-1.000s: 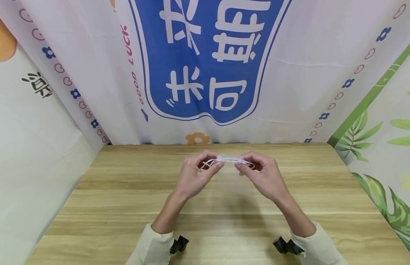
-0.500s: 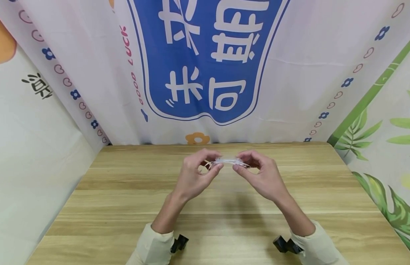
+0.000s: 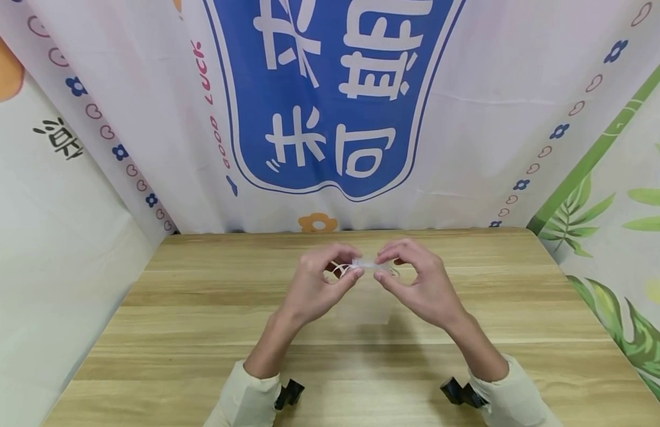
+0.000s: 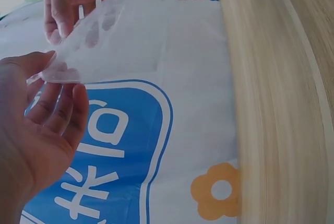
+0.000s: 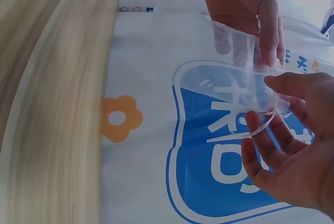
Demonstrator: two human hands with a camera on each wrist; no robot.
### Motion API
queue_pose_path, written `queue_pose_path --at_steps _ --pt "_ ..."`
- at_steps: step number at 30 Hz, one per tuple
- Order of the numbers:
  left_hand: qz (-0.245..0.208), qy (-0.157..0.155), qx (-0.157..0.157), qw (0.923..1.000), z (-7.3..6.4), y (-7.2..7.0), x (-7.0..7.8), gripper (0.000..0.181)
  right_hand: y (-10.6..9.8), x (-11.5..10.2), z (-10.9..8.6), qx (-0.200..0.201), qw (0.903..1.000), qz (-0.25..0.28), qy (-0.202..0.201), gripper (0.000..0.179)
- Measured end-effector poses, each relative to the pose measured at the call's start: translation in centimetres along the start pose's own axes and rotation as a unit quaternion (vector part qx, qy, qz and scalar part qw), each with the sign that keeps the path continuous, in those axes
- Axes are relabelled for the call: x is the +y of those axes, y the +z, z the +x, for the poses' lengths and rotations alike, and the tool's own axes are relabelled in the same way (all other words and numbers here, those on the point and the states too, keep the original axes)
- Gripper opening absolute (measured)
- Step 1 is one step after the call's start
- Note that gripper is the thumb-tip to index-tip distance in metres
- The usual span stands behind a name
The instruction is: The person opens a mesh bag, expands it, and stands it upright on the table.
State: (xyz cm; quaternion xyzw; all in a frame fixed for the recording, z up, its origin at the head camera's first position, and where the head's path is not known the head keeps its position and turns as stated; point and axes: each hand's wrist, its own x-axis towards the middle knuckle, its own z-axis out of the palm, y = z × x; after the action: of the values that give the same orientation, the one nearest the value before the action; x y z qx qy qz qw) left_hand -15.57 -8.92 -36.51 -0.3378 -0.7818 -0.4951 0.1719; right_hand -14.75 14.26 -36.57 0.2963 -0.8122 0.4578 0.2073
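Observation:
Both hands hold a thin, see-through drawstring bag (image 5: 235, 51) at its gathered top edge, above the table. White cords (image 3: 340, 270) loop out at both ends of that edge. My left hand (image 3: 321, 284) pinches the left part between thumb and fingers. On the other side, my right hand (image 3: 420, 284) has its thumb and curled fingers at the right part, close to the left fingertips. The clear sheet of the bag (image 4: 125, 46) hangs below the hands and is faint in the head view. In the right wrist view, a cord (image 5: 263, 127) curves past the right fingers.
A wooden table (image 3: 201, 332) lies under the hands. Behind it hangs a white cloth (image 3: 479, 148) with a blue printed sign (image 3: 330, 154) and an orange flower (image 3: 318, 223). Black wrist mounts (image 3: 289, 394) stick out at both light sleeves (image 3: 513, 391).
Both hands have drawn slightly closer together, so less of the bag's top edge shows between them. The right fingers have shifted along that edge towards the left, and the cord loops have changed shape.

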Motion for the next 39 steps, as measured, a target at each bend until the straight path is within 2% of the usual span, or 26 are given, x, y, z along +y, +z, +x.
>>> queue_pose_path --at_steps 5,9,12,16,20,29,39 --pt "-0.050 -0.028 -0.001 0.9983 -0.2 0.0 0.0 0.018 -0.1 -0.2 0.0 -0.034 0.9994 -0.012 0.000 0.020" --pt "-0.065 -0.040 -0.009 0.9970 -0.3 -0.2 0.1 0.018 -0.1 -0.3 0.0 -0.054 0.9983 -0.019 0.008 0.016" --pt "-0.037 -0.025 -0.019 0.9988 -0.3 -0.3 0.0 0.020 -0.1 -0.3 -0.1 -0.056 0.9981 -0.022 0.011 0.015" --pt "0.030 0.014 -0.043 0.9985 -0.2 -0.4 -0.1 0.023 -0.1 -0.4 -0.2 -0.054 0.9981 -0.028 0.009 0.014" --pt "0.061 0.032 -0.068 0.9953 -0.1 -0.4 -0.1 0.014 -0.2 -0.5 -0.1 -0.054 0.9982 -0.027 0.006 0.013" --pt "0.087 0.033 -0.093 0.9913 0.0 -0.5 -0.2 0.007 -0.3 -0.5 -0.1 -0.046 0.9986 -0.026 0.000 0.006" --pt "0.107 0.016 -0.089 0.9901 0.0 -1.1 -0.1 0.006 -0.3 -0.5 -0.1 -0.066 0.9971 -0.039 -0.005 0.012"
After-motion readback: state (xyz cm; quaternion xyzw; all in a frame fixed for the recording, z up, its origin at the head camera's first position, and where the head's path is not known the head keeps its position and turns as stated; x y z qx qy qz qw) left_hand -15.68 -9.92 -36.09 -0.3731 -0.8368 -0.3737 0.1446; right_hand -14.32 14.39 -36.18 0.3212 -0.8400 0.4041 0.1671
